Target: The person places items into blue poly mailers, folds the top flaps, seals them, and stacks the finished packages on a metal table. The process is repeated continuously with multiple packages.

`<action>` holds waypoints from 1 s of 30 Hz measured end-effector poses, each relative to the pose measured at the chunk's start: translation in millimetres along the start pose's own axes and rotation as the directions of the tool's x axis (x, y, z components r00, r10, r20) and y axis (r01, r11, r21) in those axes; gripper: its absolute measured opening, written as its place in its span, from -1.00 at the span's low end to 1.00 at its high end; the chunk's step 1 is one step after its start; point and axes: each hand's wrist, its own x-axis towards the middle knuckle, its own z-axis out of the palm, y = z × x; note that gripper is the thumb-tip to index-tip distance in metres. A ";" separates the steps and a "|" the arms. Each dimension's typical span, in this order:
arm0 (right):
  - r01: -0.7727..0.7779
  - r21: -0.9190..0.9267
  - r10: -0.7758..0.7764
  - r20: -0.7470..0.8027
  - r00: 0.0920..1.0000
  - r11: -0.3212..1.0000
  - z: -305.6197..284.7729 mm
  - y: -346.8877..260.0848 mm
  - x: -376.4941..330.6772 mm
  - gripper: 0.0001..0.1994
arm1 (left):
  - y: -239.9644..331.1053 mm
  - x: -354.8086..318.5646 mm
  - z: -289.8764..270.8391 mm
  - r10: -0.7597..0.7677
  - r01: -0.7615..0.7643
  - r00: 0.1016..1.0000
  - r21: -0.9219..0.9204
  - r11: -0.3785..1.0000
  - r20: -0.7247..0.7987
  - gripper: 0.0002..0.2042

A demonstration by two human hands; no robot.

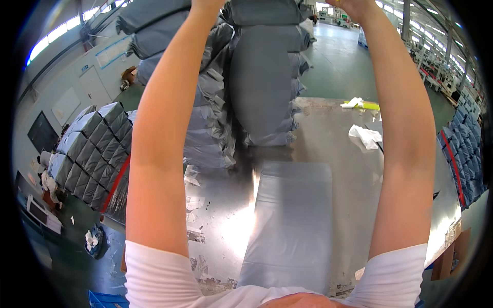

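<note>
Grey bundle (263, 12) visible between left grip (208, 3), right grip (354, 6).

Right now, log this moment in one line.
left hand: near stacks | right hand: extended | grips: unclear | grey plastic: on table

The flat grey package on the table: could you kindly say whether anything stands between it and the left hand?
In this view, yes: stacked grey packages stand between the flat grey package and the left hand.
</note>
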 end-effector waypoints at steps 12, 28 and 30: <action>-0.262 -0.743 0.541 0.158 0.826 0.616 -59.3 233.0 -567.9 -0.56 | -97.3 -537.8 4.8 -0.377 -0.141 0.270 0.424 0.895 0.886 -0.38; -0.539 -0.756 0.632 -0.220 0.743 0.372 -49.1 77.2 -740.5 -0.72 | -188.6 -608.6 43.0 -0.609 -0.384 0.235 0.648 0.657 0.757 -0.32; -0.534 -0.769 0.615 -0.241 0.751 0.351 -56.8 56.7 -741.3 -0.79 | -209.8 -610.5 34.7 -0.607 -0.412 0.245 0.648 0.641 0.756 -0.33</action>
